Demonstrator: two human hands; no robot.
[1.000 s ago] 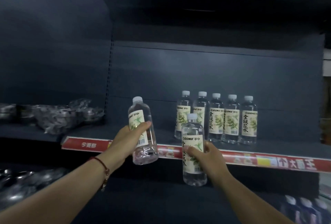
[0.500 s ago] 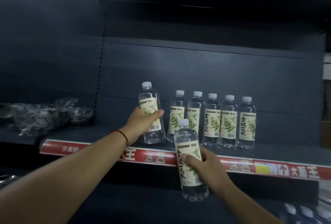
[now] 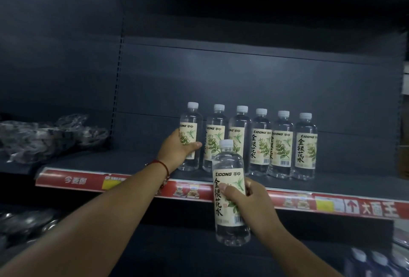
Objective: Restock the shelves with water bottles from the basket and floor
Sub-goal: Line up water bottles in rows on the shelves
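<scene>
Fingers of the left hand [image 3: 177, 151] wrap a clear water bottle [image 3: 190, 137] standing upright on the shelf [image 3: 332, 184], leftmost in the row of bottles [image 3: 261, 141]. Right hand [image 3: 250, 201] grips a second bottle [image 3: 230, 192] upright before the shelf edge. Blurred wrapped packages [image 3: 51, 137] lie left; capped bottles [image 3: 376, 263] at bottom right are cut off.

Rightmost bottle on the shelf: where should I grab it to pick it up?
Grab the rightmost bottle round its labelled middle, coming from the front or its open right side. It stands upright, its body is round and even there, and its left side crowds the next bottle.
</scene>
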